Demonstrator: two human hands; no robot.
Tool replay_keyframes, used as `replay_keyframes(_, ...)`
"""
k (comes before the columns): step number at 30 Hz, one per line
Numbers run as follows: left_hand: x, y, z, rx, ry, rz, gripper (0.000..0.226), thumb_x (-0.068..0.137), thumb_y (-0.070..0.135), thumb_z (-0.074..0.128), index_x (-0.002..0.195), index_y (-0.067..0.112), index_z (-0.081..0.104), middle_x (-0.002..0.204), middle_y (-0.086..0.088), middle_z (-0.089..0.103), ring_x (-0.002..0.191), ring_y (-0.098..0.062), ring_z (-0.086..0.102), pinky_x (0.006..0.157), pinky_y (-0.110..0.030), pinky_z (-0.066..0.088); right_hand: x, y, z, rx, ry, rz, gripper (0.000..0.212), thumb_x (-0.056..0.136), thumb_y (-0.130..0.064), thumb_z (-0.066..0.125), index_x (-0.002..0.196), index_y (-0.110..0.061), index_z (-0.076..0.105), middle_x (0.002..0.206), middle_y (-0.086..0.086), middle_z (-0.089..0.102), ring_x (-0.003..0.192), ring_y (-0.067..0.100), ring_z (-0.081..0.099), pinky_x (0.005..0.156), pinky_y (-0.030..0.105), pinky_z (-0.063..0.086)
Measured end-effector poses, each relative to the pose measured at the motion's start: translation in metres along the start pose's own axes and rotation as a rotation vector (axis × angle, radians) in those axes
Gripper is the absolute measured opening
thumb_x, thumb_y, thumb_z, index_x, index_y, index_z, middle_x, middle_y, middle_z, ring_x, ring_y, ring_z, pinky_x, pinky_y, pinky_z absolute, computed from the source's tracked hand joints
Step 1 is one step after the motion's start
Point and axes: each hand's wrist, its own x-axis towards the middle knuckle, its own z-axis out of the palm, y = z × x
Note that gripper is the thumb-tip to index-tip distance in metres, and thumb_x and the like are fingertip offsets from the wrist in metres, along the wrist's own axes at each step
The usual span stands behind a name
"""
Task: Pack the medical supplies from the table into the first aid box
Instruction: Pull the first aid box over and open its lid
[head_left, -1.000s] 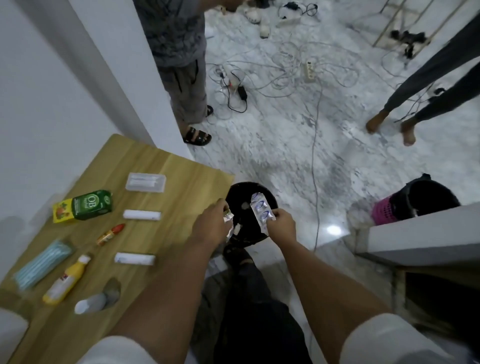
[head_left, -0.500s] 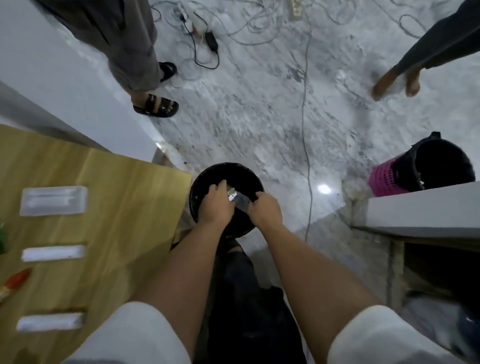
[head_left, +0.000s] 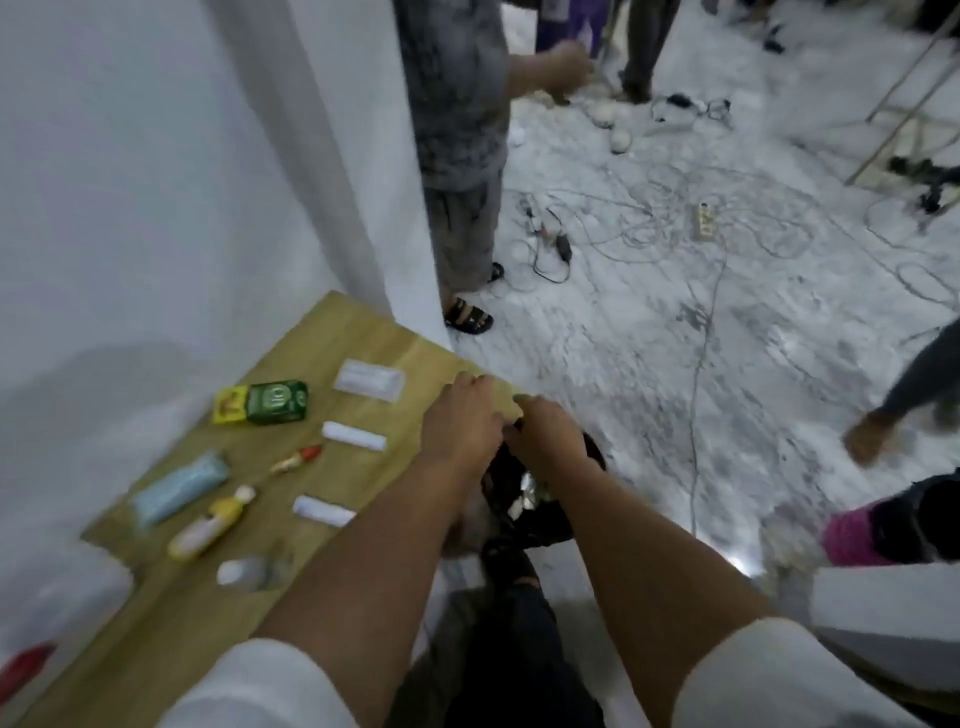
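Hovering over a round black container (head_left: 540, 499), left hand (head_left: 460, 426) and right hand (head_left: 550, 436) touch; grip unclear, shiny foil (head_left: 530, 488) inside.

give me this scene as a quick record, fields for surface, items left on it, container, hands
surface: light wooden table
items left: green and yellow carton; clear flat plastic packet; two white rolls; small red-capped tube; pale blue pack; yellow squeeze bottle; small clear bottle
container: black round container, off the table's edge, silvery foil inside
left hand: at container rim, grip unclear
right hand: over container, grip unclear
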Motion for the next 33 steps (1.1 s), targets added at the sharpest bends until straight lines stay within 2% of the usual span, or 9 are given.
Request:
replay_keyframes(3,-0.051,-0.055,-0.062,0.021,0.149,-0.077,0.036,0.097,0.028,0.057,0.13,0.013,0.059,0.13,-0.01,0.054,0.115,-0.035,0.057,0.086,-0.048,0.052,-0.019,-0.078,-0.014,-0.129,0.052,-0.179,0.059,0.098,-0.048,0.053,0.147,-0.016,0.047,0.138,0.012,0.057,0.127,0.036,0.052,0.098,0.048,0.05)
replay_keyframes(8,-0.148,-0.158,-0.134,0.105,0.288,-0.352,0.036,0.095,0.03,0.059,0.129,0.017,0.061,0.129,-0.007,0.055,0.12,-0.032,0.054,0.087,-0.041,0.049,-0.046,-0.209,-0.009,-0.21,0.067,-0.483,0.059,0.09,-0.051,0.06,0.139,-0.018,0.054,0.131,0.011,0.059,0.123,0.035,0.055,0.097,0.045,0.049)
replay_keyframes(12,-0.224,-0.228,-0.154,0.179,0.29,-0.551,0.041,0.098,0.038,0.058,0.133,0.015,0.056,0.132,-0.008,0.051,0.121,-0.031,0.051,0.084,-0.041,0.049,-0.07,-0.3,0.012,-0.304,0.04,-0.675,0.06,0.088,-0.053,0.06,0.139,-0.022,0.053,0.13,0.01,0.059,0.124,0.034,0.054,0.097,0.043,0.048)
replay_keyframes(17,-0.307,-0.287,-0.154,0.091,0.365,-0.771,0.046,0.099,0.04,0.056,0.138,0.015,0.057,0.136,-0.009,0.055,0.124,-0.032,0.051,0.088,-0.043,0.051,-0.101,-0.382,0.055,-0.394,-0.072,-0.854,0.066,0.094,-0.054,0.057,0.148,-0.019,0.046,0.142,0.011,0.053,0.132,0.033,0.049,0.1,0.047,0.049)
replay_keyframes(19,-0.332,-0.306,-0.146,0.056,0.396,-0.837,0.043,0.099,0.04,0.056,0.135,0.016,0.059,0.134,-0.009,0.057,0.123,-0.031,0.054,0.085,-0.041,0.05,-0.111,-0.406,0.079,-0.384,-0.13,-0.889,0.066,0.095,-0.052,0.057,0.15,-0.018,0.045,0.144,0.012,0.051,0.134,0.032,0.048,0.102,0.045,0.048)
replay_keyframes(22,-0.356,-0.34,-0.121,0.002,0.408,-0.93,0.05,0.099,0.045,0.056,0.142,0.018,0.057,0.137,-0.007,0.056,0.124,-0.029,0.054,0.089,-0.041,0.051,-0.115,-0.431,0.123,-0.322,-0.227,-0.903,0.065,0.096,-0.047,0.059,0.152,-0.017,0.043,0.149,0.012,0.049,0.137,0.03,0.047,0.107,0.041,0.043)
replay_keyframes(26,-0.362,-0.39,-0.072,-0.071,0.48,-1.018,0.063,0.1,0.052,0.055,0.152,0.019,0.047,0.153,-0.01,0.047,0.137,-0.033,0.045,0.099,-0.046,0.048,-0.102,-0.449,0.188,-0.29,-0.284,-0.904,0.073,0.095,-0.052,0.06,0.154,-0.014,0.038,0.152,0.014,0.045,0.137,0.031,0.048,0.108,0.041,0.043)
replay_keyframes(30,-0.353,-0.425,-0.027,-0.239,0.633,-1.024,0.073,0.099,0.061,0.053,0.158,0.02,0.041,0.166,-0.01,0.03,0.145,-0.04,0.038,0.108,-0.05,0.042,-0.092,-0.448,0.233,-0.181,-0.233,-0.925,0.08,0.089,-0.059,0.066,0.15,-0.012,0.044,0.147,0.015,0.037,0.124,0.033,0.058,0.104,0.04,0.047)
replay_keyframes(33,-0.345,-0.435,-0.001,-0.299,0.854,-0.97,0.071,0.096,0.06,0.058,0.153,0.019,0.05,0.165,-0.009,0.032,0.14,-0.039,0.046,0.108,-0.049,0.044,-0.086,-0.439,0.248,-0.021,-0.144,-0.935,0.08,0.084,-0.057,0.074,0.145,-0.011,0.053,0.144,0.014,0.041,0.125,0.029,0.057,0.105,0.037,0.045)
